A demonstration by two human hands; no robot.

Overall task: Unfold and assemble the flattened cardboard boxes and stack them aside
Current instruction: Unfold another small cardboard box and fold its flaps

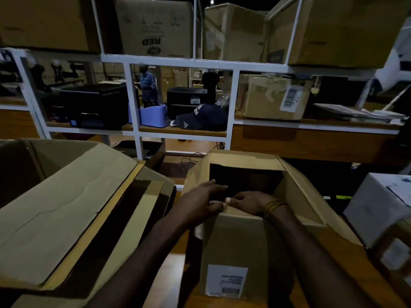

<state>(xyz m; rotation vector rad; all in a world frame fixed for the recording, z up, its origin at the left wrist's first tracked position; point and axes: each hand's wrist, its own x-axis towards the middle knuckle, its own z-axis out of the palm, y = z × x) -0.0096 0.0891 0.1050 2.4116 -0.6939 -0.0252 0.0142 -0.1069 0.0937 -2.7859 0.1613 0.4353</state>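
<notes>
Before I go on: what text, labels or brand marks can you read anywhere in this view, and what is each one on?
"RED", upside down: large carton on the top shelf.
"adidas", only partly showing: dark cap on the middle shelf.
Barcode label on the shelf carton: bars show, digits too blurred.
White label on the box being assembled, upside down: too blurred.
Small print above "RED": too small.

— I'm looking into a dim storeroom or warehouse: cardboard cartons (153,27) are sitting on white metal shelving (169,61).

— Anything else?

— Printers (95,105) are lining a shelf, and a barcoded carton (275,98) is sitting beside them.
</notes>
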